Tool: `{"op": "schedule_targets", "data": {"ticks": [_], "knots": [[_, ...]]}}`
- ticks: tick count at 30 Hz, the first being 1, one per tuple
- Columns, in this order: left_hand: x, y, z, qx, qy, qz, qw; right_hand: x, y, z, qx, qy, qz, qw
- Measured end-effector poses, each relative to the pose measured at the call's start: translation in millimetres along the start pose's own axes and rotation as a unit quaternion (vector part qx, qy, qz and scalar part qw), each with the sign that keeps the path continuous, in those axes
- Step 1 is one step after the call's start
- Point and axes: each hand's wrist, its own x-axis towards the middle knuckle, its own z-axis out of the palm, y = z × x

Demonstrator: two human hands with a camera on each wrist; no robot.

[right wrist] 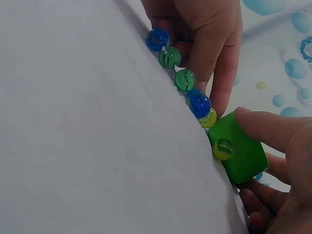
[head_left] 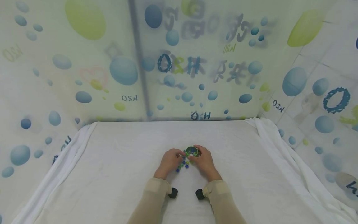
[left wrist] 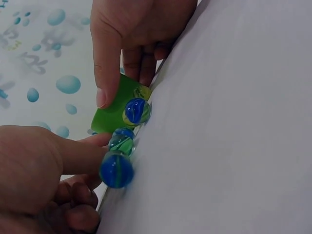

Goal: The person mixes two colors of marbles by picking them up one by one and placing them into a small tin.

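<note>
My right hand (head_left: 204, 159) holds a small green cup (head_left: 188, 155), its thumb on the near side and fingers round the back. Blue marbles (head_left: 192, 150) show inside the cup. My left hand (head_left: 170, 161) is at the cup's left, thumb and index finger stretched toward it, the other fingers curled. Marbles hide the left fingertips in the right wrist view, and I cannot tell whether they pinch one. Several loose glass marbles (head_left: 186, 166), blue, green and yellow, lie on the white cloth between the hands. A yellow-green marble (right wrist: 223, 149) lies just in front of the cup.
White cloth (head_left: 126, 149) covers the table, with bunched folds (head_left: 268, 130) along both sides. A bubble-printed curtain (head_left: 179, 87) stands behind and at the sides. Dark wrist devices (head_left: 172, 193) sit at both cuffs.
</note>
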Motion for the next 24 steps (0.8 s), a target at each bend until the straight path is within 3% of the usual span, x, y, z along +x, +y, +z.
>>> {"op": "schedule_targets", "data": {"ticks": [24], "knots": [[2.8, -0.7, 1.3, 0.013, 0.004, -0.008, 0.9999, -1.0, -1.5, 0.5, -0.012, 0.0, -0.001, 1.0]]}}
